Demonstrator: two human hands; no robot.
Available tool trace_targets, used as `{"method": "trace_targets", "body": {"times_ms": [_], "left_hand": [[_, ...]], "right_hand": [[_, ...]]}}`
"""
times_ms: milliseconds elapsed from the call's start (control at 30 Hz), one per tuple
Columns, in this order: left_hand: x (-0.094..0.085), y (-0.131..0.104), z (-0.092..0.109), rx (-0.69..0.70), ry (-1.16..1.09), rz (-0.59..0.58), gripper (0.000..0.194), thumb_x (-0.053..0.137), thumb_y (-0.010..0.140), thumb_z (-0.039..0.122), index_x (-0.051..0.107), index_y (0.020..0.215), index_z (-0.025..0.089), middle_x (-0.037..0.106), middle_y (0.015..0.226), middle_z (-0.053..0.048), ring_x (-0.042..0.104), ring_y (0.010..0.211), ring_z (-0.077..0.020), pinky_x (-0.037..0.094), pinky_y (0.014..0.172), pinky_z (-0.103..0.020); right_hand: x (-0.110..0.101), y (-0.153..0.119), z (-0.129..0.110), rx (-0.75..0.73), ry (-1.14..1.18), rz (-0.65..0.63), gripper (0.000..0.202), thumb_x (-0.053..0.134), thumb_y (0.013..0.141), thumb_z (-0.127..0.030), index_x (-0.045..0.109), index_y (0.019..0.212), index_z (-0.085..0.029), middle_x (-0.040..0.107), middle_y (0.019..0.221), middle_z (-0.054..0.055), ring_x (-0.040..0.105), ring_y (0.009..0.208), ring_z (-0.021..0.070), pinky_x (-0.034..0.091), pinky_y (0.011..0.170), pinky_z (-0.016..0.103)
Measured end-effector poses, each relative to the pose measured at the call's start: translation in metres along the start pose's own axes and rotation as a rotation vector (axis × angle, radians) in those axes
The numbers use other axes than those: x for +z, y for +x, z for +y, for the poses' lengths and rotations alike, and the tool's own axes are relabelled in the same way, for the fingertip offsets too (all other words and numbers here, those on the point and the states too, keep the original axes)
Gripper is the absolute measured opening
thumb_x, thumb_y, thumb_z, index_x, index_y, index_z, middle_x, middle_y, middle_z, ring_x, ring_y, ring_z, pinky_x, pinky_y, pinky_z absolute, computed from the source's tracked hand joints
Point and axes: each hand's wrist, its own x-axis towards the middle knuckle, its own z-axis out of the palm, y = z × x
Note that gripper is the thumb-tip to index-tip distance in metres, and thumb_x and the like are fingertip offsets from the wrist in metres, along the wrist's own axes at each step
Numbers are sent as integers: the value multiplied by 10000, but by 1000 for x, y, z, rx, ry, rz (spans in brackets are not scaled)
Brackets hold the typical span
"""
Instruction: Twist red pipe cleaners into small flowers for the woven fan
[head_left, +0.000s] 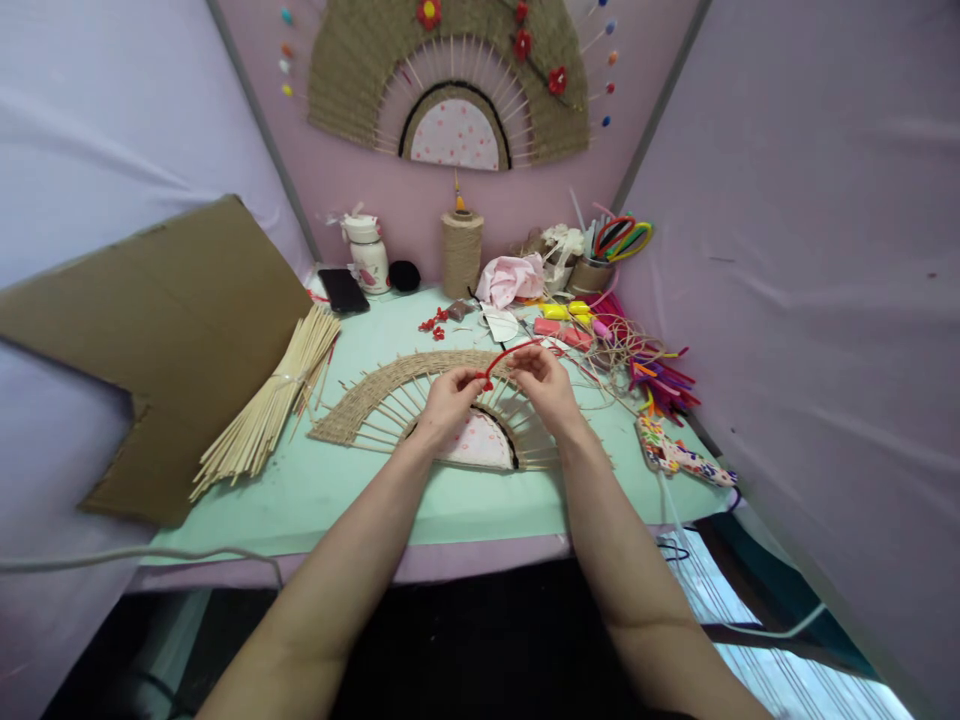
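Observation:
A red pipe cleaner (511,353) stretches between my two hands, with a small bent cluster at its left end. My left hand (452,402) pinches that bent end between thumb and fingers. The thumb and fingertips of my right hand (547,385) are closed on the free length, farther right. Both hands are above a half-round fan (382,390) of woven twine on thin sticks, with a pink-dotted white centre edged in black. Small red flower shapes (435,323) lie just behind the fan.
A bundle of sticks (274,395) and brown cardboard (172,350) are at left. Behind stand a white bottle (367,255), a phone (343,290) and a twine spool (461,255). At right lie coloured pipe cleaners (664,375) and a flower-patterned glue gun (682,455). A finished fan (352,85) hangs above.

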Motion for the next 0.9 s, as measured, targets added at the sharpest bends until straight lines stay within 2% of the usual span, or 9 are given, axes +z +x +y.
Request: {"method": "trace_targets", "body": {"times_ms": [67, 100, 133, 200, 267, 400, 633, 733, 900], "left_hand": [[1, 1, -3, -20, 2, 45, 128, 628, 714, 233, 684, 794, 150, 694, 756, -38, 620, 716, -149, 461, 675, -260], [1, 1, -5, -44, -17, 63, 125, 620, 715, 227, 678, 794, 149, 690, 748, -38, 626, 707, -152, 472, 667, -265], [1, 2, -6, -66, -38, 73, 119, 612, 716, 219, 673, 789, 147, 685, 736, -36, 630, 690, -153, 484, 659, -270], [2, 3, -9, -83, -63, 66, 110, 598, 713, 201, 667, 774, 140, 676, 714, -33, 629, 654, -147, 502, 645, -275], [2, 3, -11, -63, -50, 46, 109, 598, 711, 199, 671, 761, 135, 675, 701, -33, 624, 628, -139, 507, 636, -271], [2, 2, -12, -32, 38, 61, 123, 617, 717, 238, 683, 760, 143, 679, 691, -37, 621, 609, -142, 495, 611, -263], [0, -2, -8, 152, 225, 148, 68, 650, 692, 194, 714, 717, 198, 686, 670, -27, 589, 628, -154, 455, 651, -269], [4, -2, -9, 79, 148, 109, 80, 657, 686, 206, 710, 739, 180, 686, 691, -31, 594, 634, -150, 463, 653, -270], [10, 0, -11, -116, -229, 1, 157, 686, 668, 280, 674, 741, 141, 665, 675, -15, 590, 591, -116, 481, 617, -252]], "right_hand": [[4, -5, -3, -121, -132, 113, 60, 586, 747, -207, 546, 791, -211, 570, 726, -11, 510, 649, 134, 416, 617, 269], [7, -9, -5, -202, -212, 126, 25, 577, 767, -207, 556, 779, -213, 556, 703, -12, 490, 625, 133, 412, 617, 276], [10, -13, -6, -288, -284, 87, 13, 569, 786, -205, 575, 789, -216, 561, 706, -6, 489, 627, 139, 417, 632, 286], [15, -18, -8, -421, -402, -77, 110, 532, 832, -191, 623, 884, -224, 608, 790, 27, 534, 715, 166, 440, 709, 314], [18, -19, -6, -478, -515, -163, 199, 488, 873, -182, 645, 986, -228, 626, 885, 63, 556, 845, 200, 443, 790, 344], [18, -16, 0, -502, -701, -122, 250, 450, 904, -170, 663, 1027, -213, 607, 943, 93, 541, 913, 218, 435, 804, 343], [19, -13, 7, -504, -901, -63, 169, 497, 890, -190, 664, 877, -207, 579, 861, 79, 498, 847, 227, 402, 741, 338], [19, -12, 8, -493, -896, -67, 175, 477, 897, -191, 646, 855, -195, 592, 844, 81, 501, 826, 226, 402, 749, 340], [18, -13, 9, -472, -752, -23, 200, 444, 905, -185, 644, 896, -191, 623, 894, 89, 535, 862, 217, 422, 785, 335]]}}
